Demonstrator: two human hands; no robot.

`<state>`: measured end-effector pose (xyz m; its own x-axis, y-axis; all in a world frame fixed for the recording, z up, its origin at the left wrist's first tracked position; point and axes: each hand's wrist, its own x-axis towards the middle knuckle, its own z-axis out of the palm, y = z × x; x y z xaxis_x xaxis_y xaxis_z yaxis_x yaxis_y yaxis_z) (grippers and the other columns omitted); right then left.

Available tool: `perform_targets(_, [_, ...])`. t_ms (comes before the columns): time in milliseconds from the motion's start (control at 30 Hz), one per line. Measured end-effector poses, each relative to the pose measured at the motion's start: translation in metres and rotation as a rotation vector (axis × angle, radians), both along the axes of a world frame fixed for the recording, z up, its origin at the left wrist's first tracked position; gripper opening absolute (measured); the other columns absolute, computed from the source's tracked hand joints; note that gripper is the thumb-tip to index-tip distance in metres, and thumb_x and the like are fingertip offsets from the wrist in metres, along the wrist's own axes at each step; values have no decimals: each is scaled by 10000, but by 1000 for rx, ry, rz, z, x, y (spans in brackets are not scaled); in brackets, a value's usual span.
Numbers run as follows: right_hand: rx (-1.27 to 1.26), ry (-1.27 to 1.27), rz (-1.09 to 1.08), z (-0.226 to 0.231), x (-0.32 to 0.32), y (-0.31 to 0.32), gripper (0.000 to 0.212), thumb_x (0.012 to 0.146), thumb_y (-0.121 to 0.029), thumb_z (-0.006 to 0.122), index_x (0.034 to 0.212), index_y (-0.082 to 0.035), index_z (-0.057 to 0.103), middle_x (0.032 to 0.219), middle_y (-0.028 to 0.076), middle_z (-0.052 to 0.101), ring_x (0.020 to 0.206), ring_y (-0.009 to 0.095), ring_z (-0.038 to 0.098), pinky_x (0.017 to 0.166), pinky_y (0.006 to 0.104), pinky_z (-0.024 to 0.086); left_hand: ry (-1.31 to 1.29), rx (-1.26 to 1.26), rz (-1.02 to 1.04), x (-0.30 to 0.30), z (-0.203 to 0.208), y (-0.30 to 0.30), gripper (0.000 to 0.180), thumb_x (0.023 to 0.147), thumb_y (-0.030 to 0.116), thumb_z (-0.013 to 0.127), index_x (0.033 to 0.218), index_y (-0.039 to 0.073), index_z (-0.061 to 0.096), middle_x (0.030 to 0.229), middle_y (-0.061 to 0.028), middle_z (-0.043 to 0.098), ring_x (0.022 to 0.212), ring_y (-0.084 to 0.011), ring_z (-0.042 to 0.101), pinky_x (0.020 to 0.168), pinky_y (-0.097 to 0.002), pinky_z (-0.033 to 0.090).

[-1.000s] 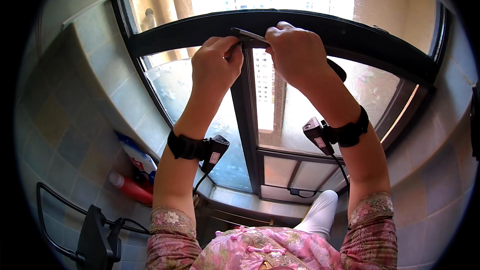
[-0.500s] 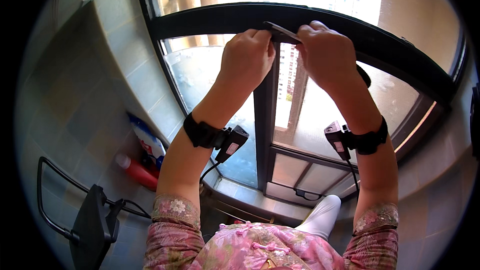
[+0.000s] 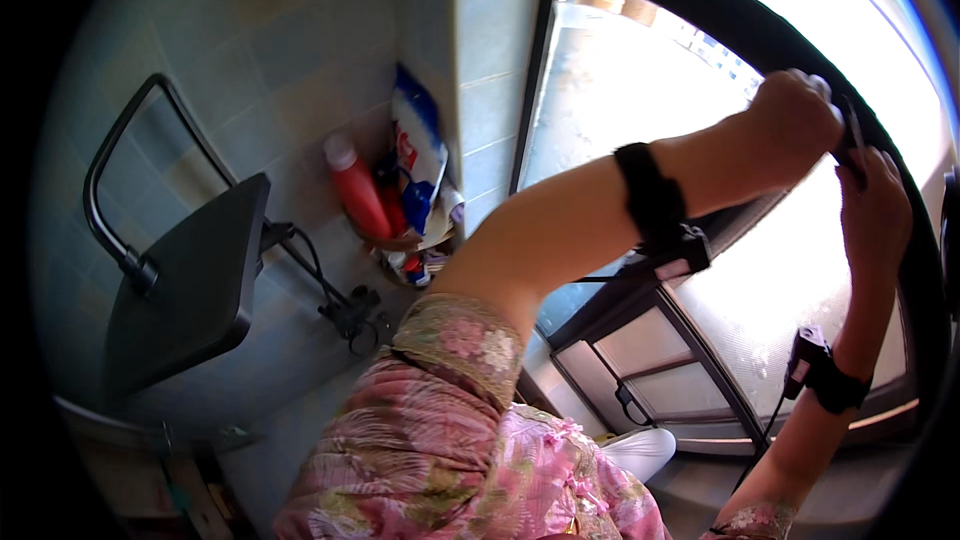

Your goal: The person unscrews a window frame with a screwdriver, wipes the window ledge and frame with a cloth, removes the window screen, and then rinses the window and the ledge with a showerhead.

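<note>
Both my arms reach up to the dark window frame [image 3: 720, 10] at the upper right. My left hand [image 3: 795, 125] is closed at the frame's curved bar, gripping a thin grey strip [image 3: 853, 130] that sticks out beside its knuckles. My right hand [image 3: 875, 215] is just below and to the right, its fingertips pinching the lower end of the same strip. Each wrist wears a black band with a small device and cable. The rest of the strip is hidden behind my hands.
A red bottle [image 3: 355, 190] and a blue and white bag [image 3: 420, 140] stand in the tiled corner at the left. A black folding seat [image 3: 190, 280] with a metal rail hangs on the wall. A window handle [image 3: 628, 402] sits low on the frame, above a white object [image 3: 640, 450].
The view has swung left and down, so the window and both hands now sit at the far right. My hands stay together on the strip at the frame.
</note>
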<state>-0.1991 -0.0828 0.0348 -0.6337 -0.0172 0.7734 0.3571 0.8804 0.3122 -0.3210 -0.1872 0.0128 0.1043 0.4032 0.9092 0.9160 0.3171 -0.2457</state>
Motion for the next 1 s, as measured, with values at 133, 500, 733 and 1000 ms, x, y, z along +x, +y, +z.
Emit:
perform_targets(133, [-12, -12, 66, -5, -15, 13, 171, 786, -173, 583, 910, -58, 560, 840, 64, 604, 764, 222, 599, 674, 310, 478, -123, -161, 93, 5, 6, -19, 117, 605, 128, 611, 683, 41, 617, 678, -106, 576, 687, -210, 576, 578, -297, 449])
perform_targets(500, [116, -44, 7, 0, -7, 33, 191, 814, -208, 545, 914, -46, 559, 823, 87, 582, 747, 238, 582, 647, 326, 462, -389, -161, -46, 2, 19, -10, 221, 625, 263, 650, 676, 48, 630, 647, -85, 605, 654, -201, 616, 580, -282, 482])
perform_targets(733, [106, -25, -15, 0, 0, 29, 196, 801, -206, 558, 915, -46, 559, 830, 95, 580, 761, 251, 579, 669, 328, 462, -331, -108, -71, 4, 16, -9, 183, 586, 224, 657, 653, 56, 630, 636, -92, 600, 635, -215, 613, 570, -287, 481])
perform_targets(1000, [40, -1, 87, 1, -17, -5, 172, 708, -170, 644, 819, -67, 563, 797, 87, 578, 740, 252, 583, 644, 333, 468, -256, 111, -146, -29, 2, 3, 106, 579, 164, 635, 587, 63, 602, 571, -115, 573, 577, -262, 593, 570, -337, 465])
